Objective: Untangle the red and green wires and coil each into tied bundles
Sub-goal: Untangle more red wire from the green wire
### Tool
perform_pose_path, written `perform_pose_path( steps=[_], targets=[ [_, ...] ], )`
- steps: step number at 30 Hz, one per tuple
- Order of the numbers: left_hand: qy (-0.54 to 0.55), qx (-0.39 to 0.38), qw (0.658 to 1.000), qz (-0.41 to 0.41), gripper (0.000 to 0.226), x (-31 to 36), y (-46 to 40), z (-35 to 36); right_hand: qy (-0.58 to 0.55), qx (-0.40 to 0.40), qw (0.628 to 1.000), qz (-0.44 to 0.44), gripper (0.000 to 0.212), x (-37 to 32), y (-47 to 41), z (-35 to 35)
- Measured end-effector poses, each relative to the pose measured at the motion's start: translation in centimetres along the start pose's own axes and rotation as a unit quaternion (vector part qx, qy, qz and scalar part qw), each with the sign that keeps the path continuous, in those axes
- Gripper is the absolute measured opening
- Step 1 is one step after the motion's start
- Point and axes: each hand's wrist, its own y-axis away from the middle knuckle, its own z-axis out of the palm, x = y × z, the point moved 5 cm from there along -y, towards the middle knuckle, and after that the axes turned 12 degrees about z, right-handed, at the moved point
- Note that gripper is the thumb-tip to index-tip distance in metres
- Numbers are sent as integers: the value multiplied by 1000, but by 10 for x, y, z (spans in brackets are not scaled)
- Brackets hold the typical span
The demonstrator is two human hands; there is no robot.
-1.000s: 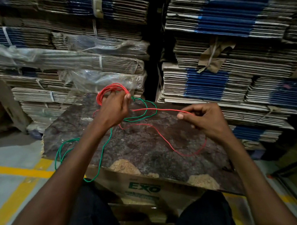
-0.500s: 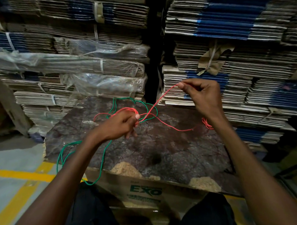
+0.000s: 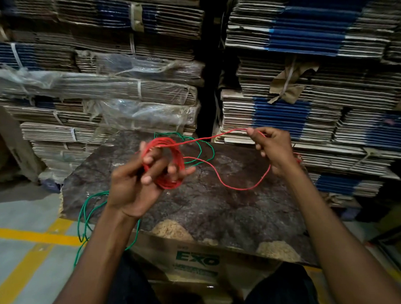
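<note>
While the left hand (image 3: 135,190) gripped the red wire (image 3: 164,164) coil above the board (image 3: 215,210), the right hand (image 3: 272,148) pinched its tail; even tension advisable. Green wire (image 3: 202,149) lay loose.

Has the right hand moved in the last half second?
Yes. The right hand, pinching the red wire, has dropped slightly, from level with the blue-striped cardboard stack to just above the board's far edge.

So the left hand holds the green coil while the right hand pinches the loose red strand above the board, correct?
Not quite: the coil wound around the left hand is red, not green, as the head view shows. The green wire lies loose on the board. The right hand does pinch the loose red strand.
</note>
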Motion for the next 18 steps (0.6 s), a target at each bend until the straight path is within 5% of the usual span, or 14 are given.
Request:
perform_pose_path(
  steps=[4,8,13,18],
  targets=[
    [13,17,996,88,45,24,-4,-6,-42,-19,990,133,13,43,6,-4],
    [-42,56,989,128,24,37,-17,-21,-21,-49,981,186,23,67,21,7],
    [-171,115,965,159,21,47,-34,-31,189,-62,975,96,17,74,29,19],
    [-267,218,920,186,18,54,-57,-59,468,-153,869,-50,33,63,51,37]
  ],
)
